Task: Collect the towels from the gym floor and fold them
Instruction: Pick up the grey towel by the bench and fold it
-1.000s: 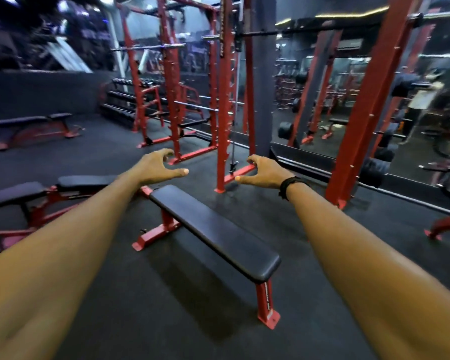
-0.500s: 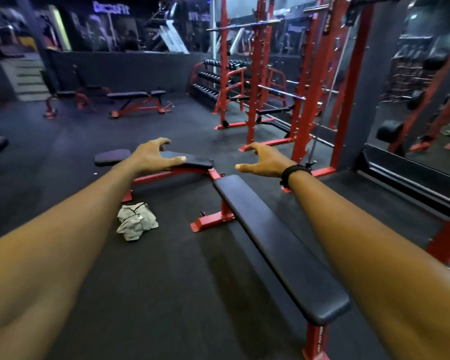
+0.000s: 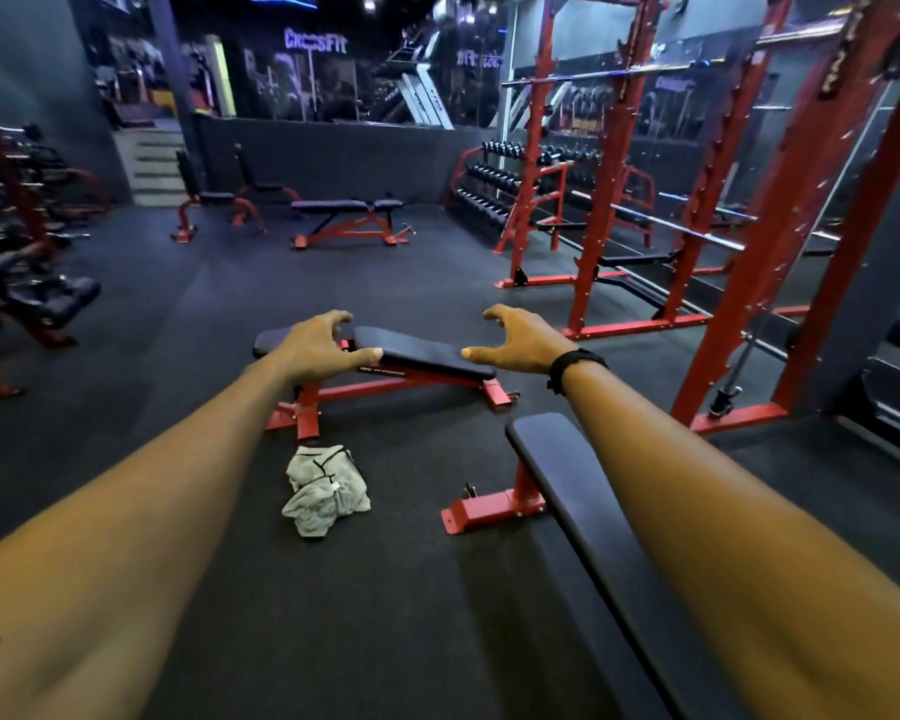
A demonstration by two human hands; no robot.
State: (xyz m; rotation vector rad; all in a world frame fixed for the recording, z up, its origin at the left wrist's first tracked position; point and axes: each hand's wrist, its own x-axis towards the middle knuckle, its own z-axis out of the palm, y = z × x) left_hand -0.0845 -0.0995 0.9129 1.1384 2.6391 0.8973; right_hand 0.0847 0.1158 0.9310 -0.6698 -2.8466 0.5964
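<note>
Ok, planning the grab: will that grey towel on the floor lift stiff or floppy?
Probably floppy: the towel lies crumpled in soft folds. Likely light, being a small cloth heap. It may unfurl and dangle when lifted, since it is bunched, not folded.

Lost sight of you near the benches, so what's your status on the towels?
Left hand and right hand out front, open, holding nothing. Grey towel crumpled on floor, untouched, between two benches. Nothing lying over it.
</note>
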